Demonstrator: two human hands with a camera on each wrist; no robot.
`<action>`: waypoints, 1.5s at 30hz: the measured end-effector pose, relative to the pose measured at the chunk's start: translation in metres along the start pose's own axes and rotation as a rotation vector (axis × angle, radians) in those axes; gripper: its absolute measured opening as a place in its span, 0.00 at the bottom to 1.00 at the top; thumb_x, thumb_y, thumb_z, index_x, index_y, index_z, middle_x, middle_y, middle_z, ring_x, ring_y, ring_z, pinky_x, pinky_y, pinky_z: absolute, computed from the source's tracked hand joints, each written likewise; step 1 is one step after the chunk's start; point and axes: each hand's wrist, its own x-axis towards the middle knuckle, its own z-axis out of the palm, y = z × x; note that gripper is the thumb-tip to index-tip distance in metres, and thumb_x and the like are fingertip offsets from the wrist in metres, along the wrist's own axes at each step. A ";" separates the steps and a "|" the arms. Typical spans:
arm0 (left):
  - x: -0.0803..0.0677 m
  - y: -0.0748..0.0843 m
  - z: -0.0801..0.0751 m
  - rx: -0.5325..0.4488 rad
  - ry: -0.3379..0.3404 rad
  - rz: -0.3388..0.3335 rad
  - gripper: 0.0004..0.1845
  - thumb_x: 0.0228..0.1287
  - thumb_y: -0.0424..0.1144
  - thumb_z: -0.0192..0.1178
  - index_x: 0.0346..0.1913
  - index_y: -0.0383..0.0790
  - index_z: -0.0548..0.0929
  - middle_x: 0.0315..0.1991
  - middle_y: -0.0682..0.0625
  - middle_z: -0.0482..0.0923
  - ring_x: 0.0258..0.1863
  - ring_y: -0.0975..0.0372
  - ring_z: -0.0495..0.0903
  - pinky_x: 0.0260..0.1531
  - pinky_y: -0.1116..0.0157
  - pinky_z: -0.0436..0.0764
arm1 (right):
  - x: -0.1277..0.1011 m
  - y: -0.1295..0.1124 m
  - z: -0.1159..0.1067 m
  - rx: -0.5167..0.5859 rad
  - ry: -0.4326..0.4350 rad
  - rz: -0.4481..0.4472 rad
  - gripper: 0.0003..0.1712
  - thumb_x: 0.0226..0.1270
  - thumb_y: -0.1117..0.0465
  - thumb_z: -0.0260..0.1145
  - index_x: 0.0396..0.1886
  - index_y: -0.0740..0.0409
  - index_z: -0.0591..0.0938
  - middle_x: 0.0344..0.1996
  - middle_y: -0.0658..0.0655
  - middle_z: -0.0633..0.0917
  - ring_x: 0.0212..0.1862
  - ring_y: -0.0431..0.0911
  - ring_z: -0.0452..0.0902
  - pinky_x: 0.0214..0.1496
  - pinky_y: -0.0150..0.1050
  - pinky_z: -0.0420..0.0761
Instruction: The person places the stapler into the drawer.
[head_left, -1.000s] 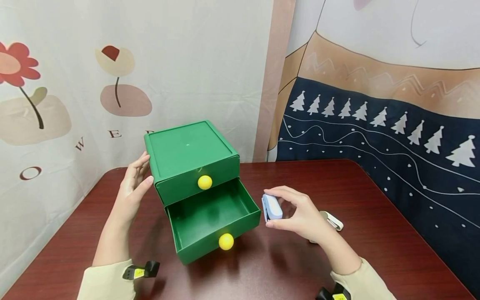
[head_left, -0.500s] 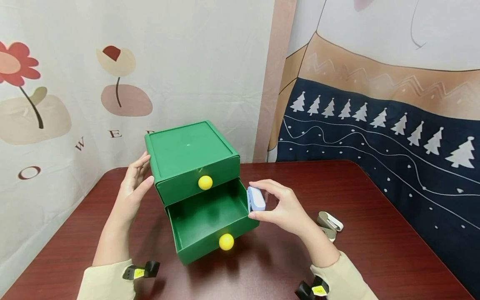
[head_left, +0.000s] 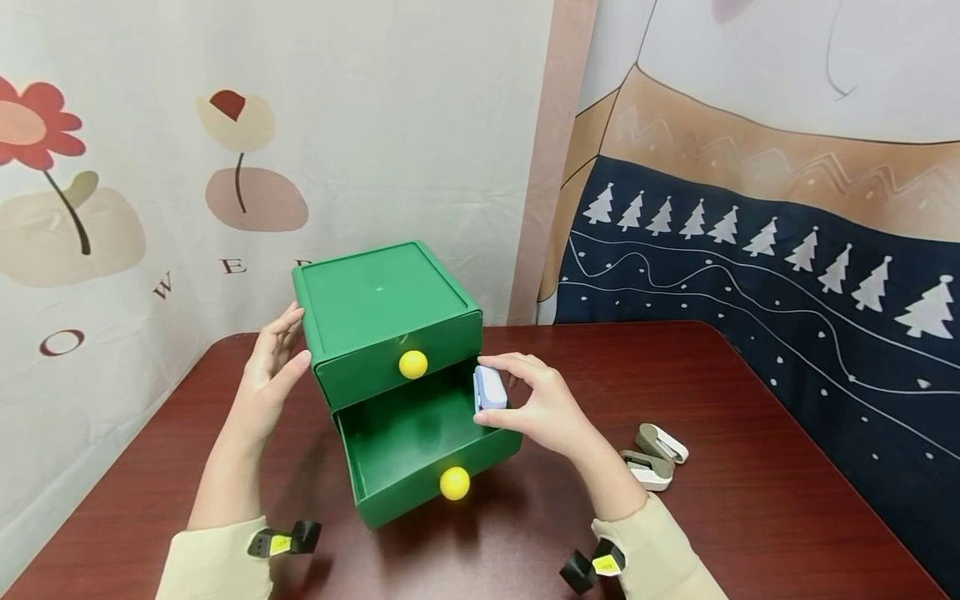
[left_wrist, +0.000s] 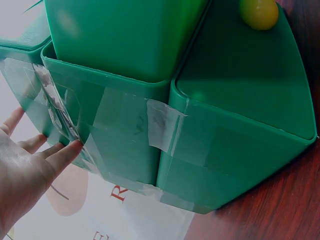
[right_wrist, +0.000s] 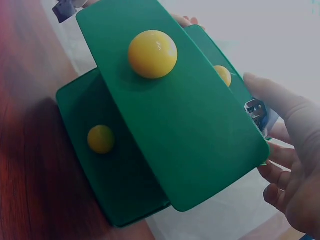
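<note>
Fingers point(head_left: 517, 367) of right hand point(head_left: 543, 408) pinch stapler point(head_left: 489, 388) | over open drawer point(head_left: 420, 442) | left hand point(head_left: 272, 367) flat on cabinet point(head_left: 382, 308)

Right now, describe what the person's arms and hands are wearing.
Both hands are bare: the left hand and the right hand. Each arm has a pale cream long sleeve, and at each wrist sits a small black clip with a yellow label.
</note>
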 end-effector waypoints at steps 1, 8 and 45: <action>0.000 0.000 0.000 -0.001 0.000 0.000 0.27 0.70 0.27 0.47 0.71 0.38 0.60 0.75 0.45 0.46 0.70 0.56 0.52 0.57 0.76 0.61 | 0.001 0.000 0.001 0.002 -0.009 0.014 0.34 0.47 0.56 0.80 0.58 0.48 0.80 0.49 0.45 0.80 0.44 0.44 0.71 0.39 0.46 0.78; 0.001 0.000 0.000 0.002 0.004 0.000 0.26 0.70 0.27 0.47 0.70 0.38 0.61 0.75 0.45 0.46 0.70 0.56 0.53 0.57 0.75 0.61 | 0.004 0.008 0.005 -0.001 -0.087 0.102 0.34 0.50 0.55 0.78 0.59 0.52 0.80 0.51 0.48 0.79 0.48 0.46 0.69 0.44 0.50 0.77; 0.001 -0.003 0.000 -0.034 0.012 0.028 0.27 0.70 0.25 0.46 0.71 0.36 0.61 0.75 0.44 0.47 0.69 0.57 0.54 0.58 0.75 0.61 | -0.056 0.022 -0.037 -0.092 0.024 -0.037 0.24 0.53 0.59 0.76 0.52 0.49 0.83 0.49 0.45 0.81 0.44 0.44 0.75 0.46 0.40 0.75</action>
